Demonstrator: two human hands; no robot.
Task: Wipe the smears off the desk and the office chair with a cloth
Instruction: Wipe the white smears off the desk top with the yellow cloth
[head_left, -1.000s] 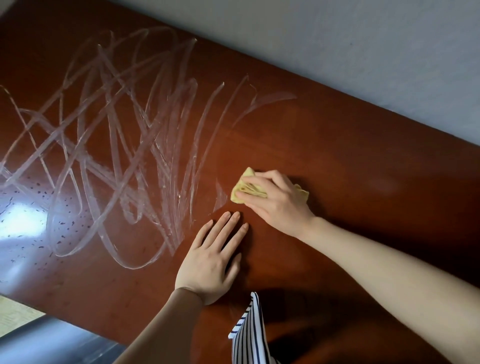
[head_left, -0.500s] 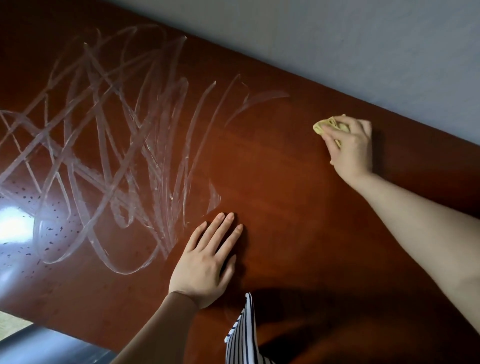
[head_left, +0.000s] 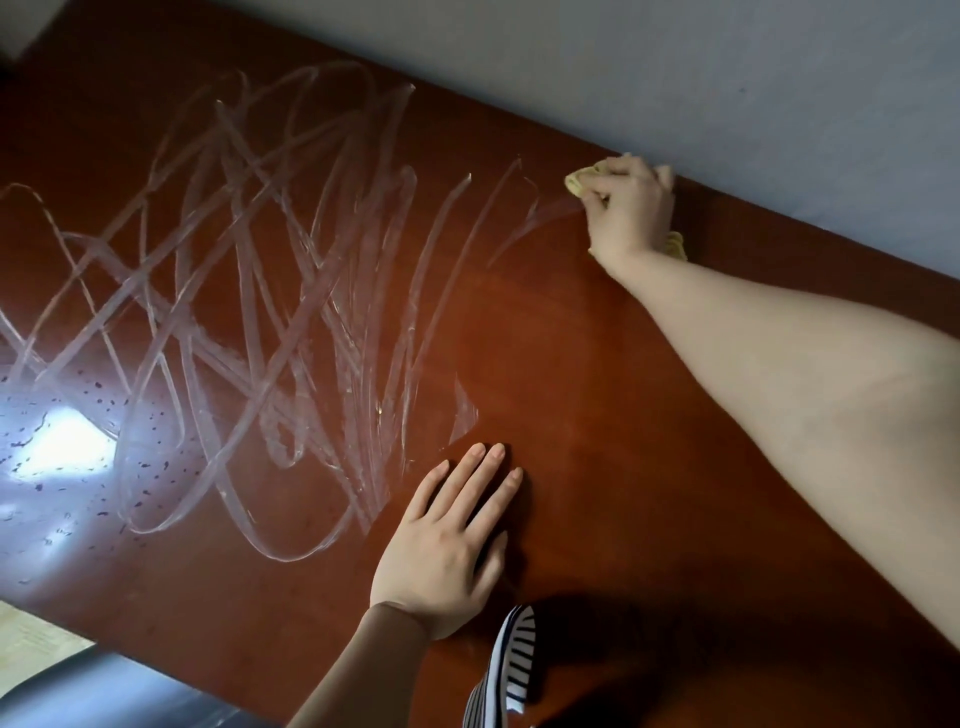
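Head view: one cloth (head_left: 577, 183) tight in right hand (head_left: 631, 210), left hand (head_left: 441, 545) flat on desk (head_left: 623, 415)

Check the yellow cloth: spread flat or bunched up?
Bunched up. The right hand grips the cloth in a wad; only small yellow edges show past the hand.

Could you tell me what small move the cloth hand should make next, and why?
Probably sweep the right hand, gripping the yellow cloth at the desk's far edge, leftward along the thin streak that begins beside it. The wood nearer the person looks clean, while the dense smears lie further left. The left hand rests flat on the desk.
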